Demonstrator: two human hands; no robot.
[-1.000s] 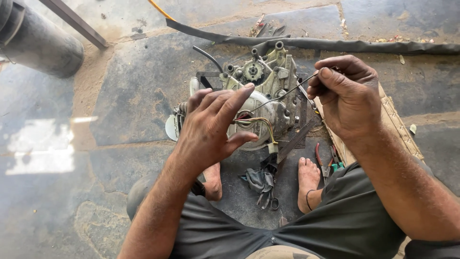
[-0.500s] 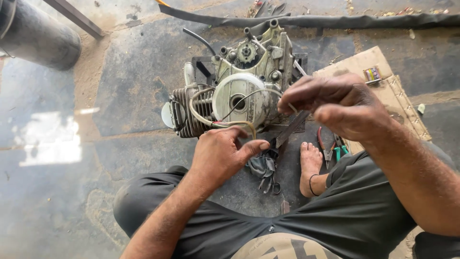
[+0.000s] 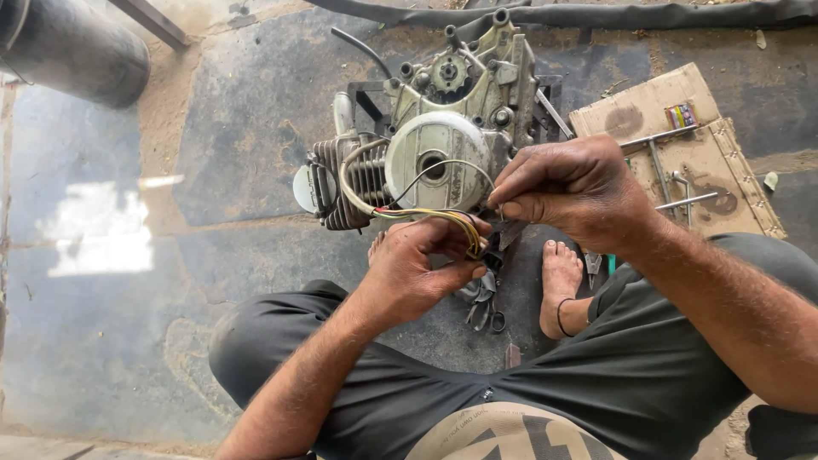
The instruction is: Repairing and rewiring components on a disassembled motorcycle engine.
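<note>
Floor point(image 3: 213, 128): dark stone slabs, stained and dusty, with a sunlit patch at the left
Pipe point(image 3: 72, 47): thick dark cylinder lying at the upper left, well apart from the work
Person: seated on the floor in dark trousers, knees spread, one bare foot point(image 3: 560, 285) showing beside the engine
Engine point(image 3: 443, 128): small air-cooled motor resting on the floor between the knees, cooling fins at its left, round pale side cover facing up
Cardboard point(image 3: 682, 153): flattened sheet to the right of the engine, carrying long metal wrenches point(image 3: 673, 183) and a small coloured packet
Pliers point(image 3: 484, 298): dark hand tools lying on the floor just below the engine, partly hidden by the left hand
Wire bundle point(image 3: 426, 215): yellow, red and dark leads in a pale sleeve, curving out from the finned side, across the cover, into the left hand
Left hand point(image 3: 417, 273): fingers curled closed around the loose end of the wire bundle, just below the cover
Right hand point(image 3: 575, 192): fingertips pinched tight on a thin dark lead point(image 3: 443, 166) that loops over the cover; what lies under the fingertips cannot be told
Step in hand: judged to be sorting single leads out of the bundle
Next move calls for: a steady hold on the bundle while one lead is drawn free, without kinking it
</note>
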